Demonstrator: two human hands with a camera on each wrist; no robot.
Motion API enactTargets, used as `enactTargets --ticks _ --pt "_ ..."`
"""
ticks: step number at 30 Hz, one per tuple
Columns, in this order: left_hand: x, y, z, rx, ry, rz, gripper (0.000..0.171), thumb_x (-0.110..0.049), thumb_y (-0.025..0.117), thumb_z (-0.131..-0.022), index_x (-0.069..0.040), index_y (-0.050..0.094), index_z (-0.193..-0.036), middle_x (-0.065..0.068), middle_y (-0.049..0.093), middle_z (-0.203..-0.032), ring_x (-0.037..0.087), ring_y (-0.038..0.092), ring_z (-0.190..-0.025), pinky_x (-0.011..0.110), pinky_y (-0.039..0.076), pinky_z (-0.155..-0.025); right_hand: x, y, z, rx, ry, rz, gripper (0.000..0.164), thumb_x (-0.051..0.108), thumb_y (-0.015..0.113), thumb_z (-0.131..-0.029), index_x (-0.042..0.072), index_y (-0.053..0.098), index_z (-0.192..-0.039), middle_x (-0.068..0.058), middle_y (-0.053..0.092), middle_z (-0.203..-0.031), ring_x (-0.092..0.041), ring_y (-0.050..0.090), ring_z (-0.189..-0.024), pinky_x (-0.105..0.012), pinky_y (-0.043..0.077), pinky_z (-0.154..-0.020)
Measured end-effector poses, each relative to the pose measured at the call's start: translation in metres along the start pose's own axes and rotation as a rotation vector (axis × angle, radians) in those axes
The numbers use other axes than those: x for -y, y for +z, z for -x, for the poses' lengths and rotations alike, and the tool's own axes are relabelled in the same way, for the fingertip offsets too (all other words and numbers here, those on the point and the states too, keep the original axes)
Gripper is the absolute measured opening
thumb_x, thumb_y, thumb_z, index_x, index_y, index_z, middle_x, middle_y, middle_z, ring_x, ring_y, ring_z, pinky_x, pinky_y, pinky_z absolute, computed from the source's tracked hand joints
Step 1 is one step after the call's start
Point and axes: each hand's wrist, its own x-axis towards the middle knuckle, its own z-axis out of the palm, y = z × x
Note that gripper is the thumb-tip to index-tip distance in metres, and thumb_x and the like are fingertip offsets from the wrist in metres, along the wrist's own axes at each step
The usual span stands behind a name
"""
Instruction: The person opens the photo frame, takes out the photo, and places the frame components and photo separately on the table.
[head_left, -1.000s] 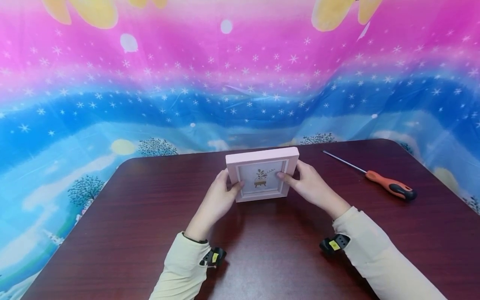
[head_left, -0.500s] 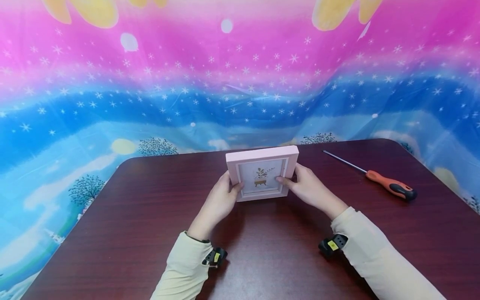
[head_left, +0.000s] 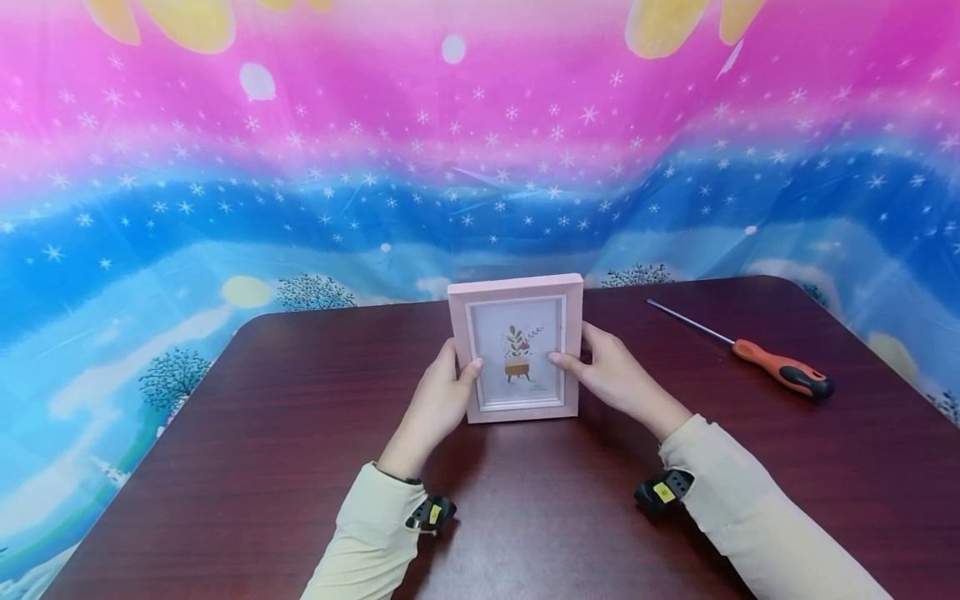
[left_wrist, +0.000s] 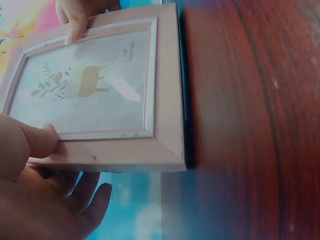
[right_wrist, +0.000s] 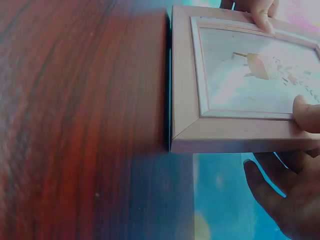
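A pink picture frame (head_left: pixel 516 410) with a white inner border stands nearly upright at the middle of the table. Its print shows a potted plant on small legs. My left hand (head_left: pixel 441 392) grips the left side, thumb on the front. On the opposite side my right hand (head_left: pixel 615 371) holds it the same way, its thumb over the inner border. In the left wrist view the left fingers (left_wrist: pixel 92 200) reach behind the frame (left_wrist: pixel 167 90). The right wrist view shows the right hand (right_wrist: pixel 295 185) round the other edge, and the frame's bottom close over the tabletop.
On the right of the dark red wooden table (head_left: pixel 247 467) lies a screwdriver (head_left: pixel 780 369) with an orange and black handle, its shaft toward the back. Behind the table hangs a colourful cloth (head_left: pixel 420 192) with snowflakes and trees.
The picture frame has tilted up from leaning toward the back to nearly upright, so its front faces me more. Its lower edge sits slightly nearer. Both hands keep their grip; the screwdriver stays put.
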Motion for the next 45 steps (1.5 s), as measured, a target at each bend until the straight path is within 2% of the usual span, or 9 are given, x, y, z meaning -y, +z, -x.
enactTargets --ticks 5,12,17,23,27,30,36,41,45 --pt "-0.001 0.000 0.001 0.017 -0.045 0.007 0.056 -0.033 0.047 -0.097 -0.004 0.033 -0.143 0.020 0.054 -0.136 0.026 0.051 -0.122 0.051 0.045 -0.101 -0.001 -0.001 0.000 0.001 0.029 -0.034 0.055 0.027 0.058 -0.092 -0.007 0.041 -0.132 -0.033 0.061 -0.121 -0.037 0.063 -0.104 -0.053 0.056 -0.083" --pt "-0.003 0.000 0.002 0.003 -0.092 -0.016 0.056 -0.036 0.049 -0.095 -0.006 0.038 -0.140 0.018 0.061 -0.127 0.026 0.058 -0.111 0.051 0.049 -0.095 -0.003 0.000 -0.001 0.027 0.093 -0.086 0.055 0.028 0.056 -0.092 -0.010 0.042 -0.128 -0.035 0.064 -0.113 -0.033 0.067 -0.093 -0.049 0.058 -0.079" --pt "-0.001 0.002 0.001 0.013 -0.118 0.006 0.058 -0.037 0.050 -0.094 -0.004 0.038 -0.140 0.018 0.061 -0.129 0.026 0.060 -0.109 0.049 0.052 -0.092 -0.002 0.002 -0.002 0.047 0.192 -0.136 0.056 0.027 0.056 -0.092 -0.012 0.042 -0.129 -0.036 0.064 -0.113 -0.029 0.067 -0.090 -0.043 0.058 -0.078" --pt "0.003 0.005 0.001 0.070 -0.128 0.011 0.057 -0.034 0.050 -0.095 0.002 0.039 -0.137 0.022 0.061 -0.125 0.027 0.061 -0.106 0.047 0.054 -0.088 -0.005 0.007 -0.003 0.078 0.324 -0.191 0.057 0.025 0.055 -0.092 -0.013 0.039 -0.131 -0.035 0.065 -0.113 -0.015 0.066 -0.075 -0.025 0.053 -0.060" --pt "0.005 0.008 0.001 0.094 -0.140 -0.025 0.058 -0.034 0.050 -0.094 0.004 0.040 -0.136 0.023 0.064 -0.119 0.026 0.063 -0.099 0.044 0.056 -0.084 -0.007 0.012 -0.004 0.096 0.393 -0.181 0.062 0.026 0.055 -0.091 -0.013 0.034 -0.135 -0.032 0.065 -0.112 -0.012 0.063 -0.070 -0.024 0.051 -0.054" --pt "0.007 0.009 0.001 0.104 -0.149 -0.036 0.059 -0.034 0.051 -0.094 0.006 0.040 -0.136 0.023 0.064 -0.116 0.026 0.064 -0.095 0.044 0.056 -0.083 -0.009 0.014 -0.003 0.116 0.422 -0.174 0.064 0.027 0.054 -0.092 -0.013 0.032 -0.136 -0.032 0.065 -0.112 -0.013 0.064 -0.070 -0.026 0.052 -0.054" --pt "0.009 0.012 0.002 0.096 -0.163 -0.035 0.060 -0.033 0.051 -0.093 0.006 0.039 -0.137 0.022 0.064 -0.117 0.026 0.062 -0.100 0.046 0.053 -0.089 -0.010 0.019 -0.002 0.118 0.429 -0.151 0.062 0.026 0.053 -0.092 -0.014 0.033 -0.135 -0.032 0.065 -0.110 -0.018 0.065 -0.075 -0.029 0.054 -0.058" --pt "0.009 0.013 0.001 0.090 -0.166 -0.041 0.063 -0.030 0.054 -0.092 0.006 0.033 -0.140 0.022 0.065 -0.115 0.026 0.063 -0.097 0.046 0.053 -0.088 -0.011 0.021 -0.002 0.111 0.424 -0.109 0.063 0.028 0.052 -0.092 -0.014 0.033 -0.135 -0.033 0.062 -0.117 -0.024 0.066 -0.087 -0.033 0.055 -0.068" --pt "0.009 0.014 0.001 0.089 -0.172 -0.051 0.068 -0.028 0.057 -0.089 0.006 0.031 -0.142 0.026 0.056 -0.131 0.031 0.056 -0.114 0.049 0.047 -0.098 -0.012 0.021 -0.003 0.112 0.407 -0.072 0.067 0.028 0.053 -0.091 -0.015 0.029 -0.138 -0.035 0.060 -0.120 -0.029 0.063 -0.095 -0.040 0.055 -0.079"
